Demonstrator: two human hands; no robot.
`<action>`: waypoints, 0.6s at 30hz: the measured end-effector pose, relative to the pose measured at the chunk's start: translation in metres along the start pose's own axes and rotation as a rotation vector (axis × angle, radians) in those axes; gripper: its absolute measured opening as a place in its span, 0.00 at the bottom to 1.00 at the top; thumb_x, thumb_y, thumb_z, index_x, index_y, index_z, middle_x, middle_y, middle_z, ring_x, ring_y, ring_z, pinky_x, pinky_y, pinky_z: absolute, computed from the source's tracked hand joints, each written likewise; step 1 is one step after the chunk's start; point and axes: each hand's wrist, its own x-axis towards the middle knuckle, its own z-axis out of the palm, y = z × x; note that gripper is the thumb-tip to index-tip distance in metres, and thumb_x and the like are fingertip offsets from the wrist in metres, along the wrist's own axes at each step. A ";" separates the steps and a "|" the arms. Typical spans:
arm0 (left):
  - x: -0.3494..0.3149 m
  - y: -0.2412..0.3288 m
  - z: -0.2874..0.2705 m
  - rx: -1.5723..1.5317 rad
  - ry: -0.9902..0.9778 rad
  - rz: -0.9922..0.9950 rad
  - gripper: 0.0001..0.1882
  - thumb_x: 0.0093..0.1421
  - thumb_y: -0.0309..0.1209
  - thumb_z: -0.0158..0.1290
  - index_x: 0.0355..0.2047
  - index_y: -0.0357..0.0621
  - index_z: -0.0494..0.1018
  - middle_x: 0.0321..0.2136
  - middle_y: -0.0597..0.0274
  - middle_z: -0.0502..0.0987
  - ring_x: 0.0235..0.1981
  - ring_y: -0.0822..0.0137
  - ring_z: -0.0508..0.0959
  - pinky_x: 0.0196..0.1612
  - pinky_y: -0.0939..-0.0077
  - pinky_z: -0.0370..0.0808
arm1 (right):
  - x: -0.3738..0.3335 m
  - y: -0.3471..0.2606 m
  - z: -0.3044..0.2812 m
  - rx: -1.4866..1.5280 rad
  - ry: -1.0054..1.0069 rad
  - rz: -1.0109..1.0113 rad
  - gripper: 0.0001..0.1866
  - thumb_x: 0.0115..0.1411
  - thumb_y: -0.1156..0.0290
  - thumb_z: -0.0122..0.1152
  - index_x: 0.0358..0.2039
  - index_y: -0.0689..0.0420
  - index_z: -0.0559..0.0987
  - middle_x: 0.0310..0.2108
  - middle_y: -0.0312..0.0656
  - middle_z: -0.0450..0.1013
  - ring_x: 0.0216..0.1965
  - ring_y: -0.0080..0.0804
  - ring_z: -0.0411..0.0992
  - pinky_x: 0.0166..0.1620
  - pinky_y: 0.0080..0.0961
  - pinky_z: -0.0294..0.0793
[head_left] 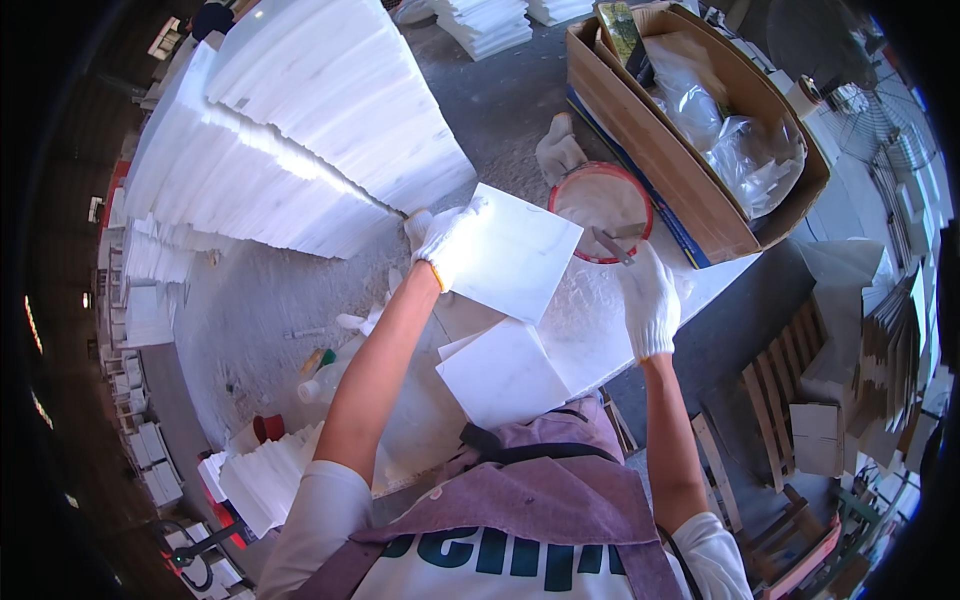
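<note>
Here, gloved left hand [446, 243] clamps a white tile [525, 250] left of the red-rimmed bucket [597, 166] | gloved right hand [651, 302] grips a scraper [611, 246] over its rim | steady tile, level blade likely serve best.

On the head view I see my left hand [440, 242] gripping a white tile [522, 252] at its left side. My right hand [651, 305] holds a scraper [611, 245] over the bucket [600, 166]. On the counter [275, 290], loose tiles [505, 375] lie near, stacks [345, 100] stand far left, and a box [650, 155] with plastic [755, 165] sits far right.
</note>
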 end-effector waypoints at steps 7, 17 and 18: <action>0.017 -0.011 -0.022 0.134 0.058 0.109 0.19 0.65 0.44 0.49 0.40 0.38 0.76 0.33 0.64 0.76 0.32 0.71 0.75 0.34 0.74 0.73 | 0.030 -0.010 0.002 -0.121 -0.129 0.004 0.11 0.57 0.69 0.59 0.39 0.59 0.81 0.37 0.48 0.78 0.37 0.45 0.77 0.43 0.33 0.74; 0.014 -0.007 -0.020 -0.176 0.112 0.122 0.18 0.64 0.43 0.51 0.38 0.39 0.77 0.31 0.66 0.76 0.32 0.74 0.73 0.34 0.77 0.71 | 0.037 -0.008 0.012 0.131 -0.200 0.192 0.10 0.56 0.68 0.59 0.36 0.59 0.82 0.32 0.49 0.79 0.31 0.43 0.77 0.38 0.29 0.74; 0.017 -0.009 -0.020 -0.182 0.118 0.126 0.18 0.64 0.43 0.52 0.38 0.39 0.77 0.32 0.66 0.76 0.32 0.74 0.73 0.34 0.77 0.71 | 0.039 -0.007 0.012 0.121 -0.209 0.178 0.10 0.56 0.68 0.58 0.36 0.59 0.82 0.32 0.49 0.79 0.31 0.43 0.77 0.38 0.30 0.74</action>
